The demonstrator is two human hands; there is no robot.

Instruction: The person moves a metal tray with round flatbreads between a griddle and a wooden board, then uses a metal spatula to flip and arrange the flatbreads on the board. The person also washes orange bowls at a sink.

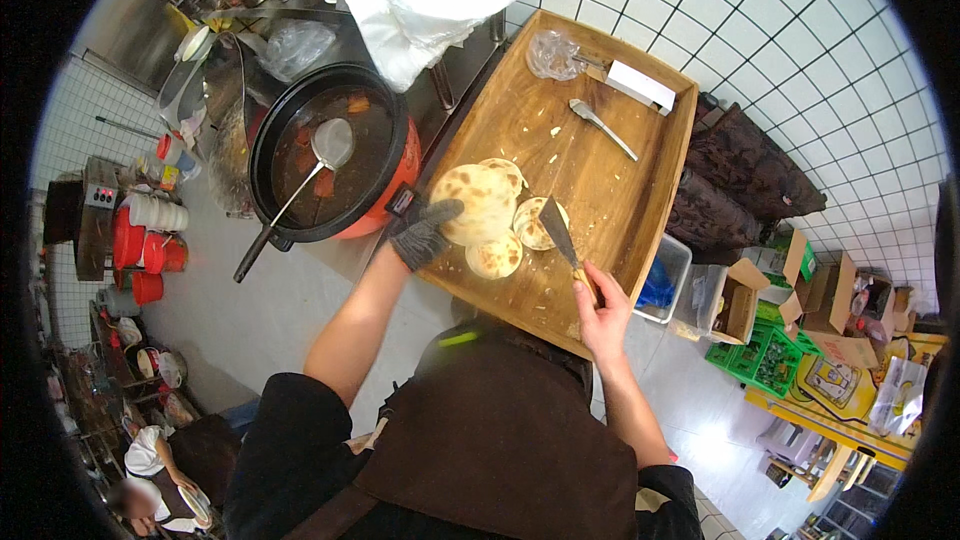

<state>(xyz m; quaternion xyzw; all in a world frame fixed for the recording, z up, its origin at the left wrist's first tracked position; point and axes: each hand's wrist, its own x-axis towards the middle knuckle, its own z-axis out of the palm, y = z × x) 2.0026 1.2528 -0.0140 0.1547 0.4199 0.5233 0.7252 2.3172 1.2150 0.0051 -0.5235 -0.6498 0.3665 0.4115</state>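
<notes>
My left hand (429, 235), in a dark grey knit glove, holds a large browned flatbread (474, 204) by its near left edge. Smaller round flatbreads lie about it on a wooden tray (607, 187): one (495, 256) nearer me, one (531, 223) to the right, and one (504, 169) partly hidden beyond. Bare, my right hand (604, 306) grips the wooden handle of a metal scraper (556, 223), whose blade is over or against the right-hand bread; whether they touch I cannot tell. Metal tongs (604, 130) rest farther back on the tray.
Left of the tray stands a red pot (375, 217) of dark broth, a strainer ladle (332, 144) across it. White plastic bags (427, 0) hang beyond. A white box (640, 87) sits in the tray's far corner. Another person (169, 465) is at lower left; green crates (761, 352) stand right.
</notes>
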